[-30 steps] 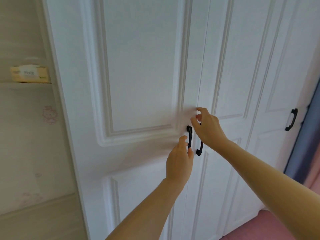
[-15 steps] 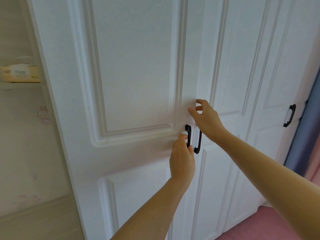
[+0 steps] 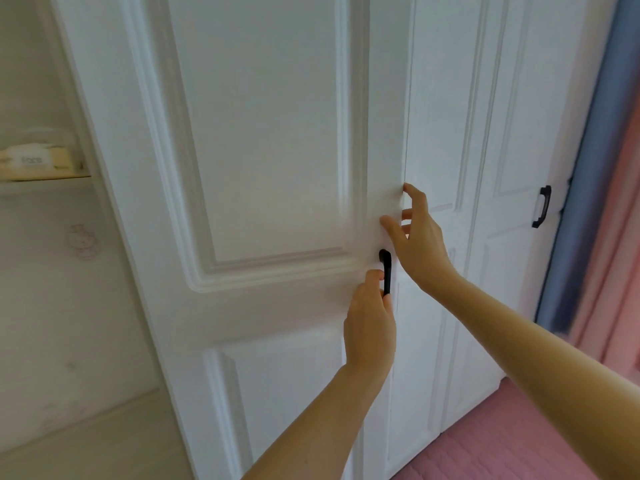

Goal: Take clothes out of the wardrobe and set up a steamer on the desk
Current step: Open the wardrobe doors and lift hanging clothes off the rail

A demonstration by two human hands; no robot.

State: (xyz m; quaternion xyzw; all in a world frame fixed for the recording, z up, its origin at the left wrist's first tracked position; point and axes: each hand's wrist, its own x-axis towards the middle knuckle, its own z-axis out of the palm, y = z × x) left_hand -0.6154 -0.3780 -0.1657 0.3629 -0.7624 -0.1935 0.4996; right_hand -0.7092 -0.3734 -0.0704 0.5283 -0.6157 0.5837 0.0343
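A white wardrobe fills the view. Its left door (image 3: 270, 133) stands slightly ajar, its free edge out in front of the middle door (image 3: 440, 116). My left hand (image 3: 370, 327) grips the lower part of the left door's black handle (image 3: 386, 268). Just above it, my right hand (image 3: 422, 244) holds that door's free edge, with the thumb on the front face and the fingers curled round the edge. The middle door's own handle is hidden behind my right hand. No clothes or steamer are in view.
A further wardrobe door at the right carries a black handle (image 3: 542, 206). A blue curtain (image 3: 588, 202) and a pink curtain (image 3: 623, 244) hang at the far right. A tissue pack (image 3: 34, 164) sits on a shelf at the left. The floor (image 3: 519, 438) is pink.
The left door has swung out a little, covering the second handle. My right hand has shifted from that handle to the left door's edge. My left hand has kept its grip.
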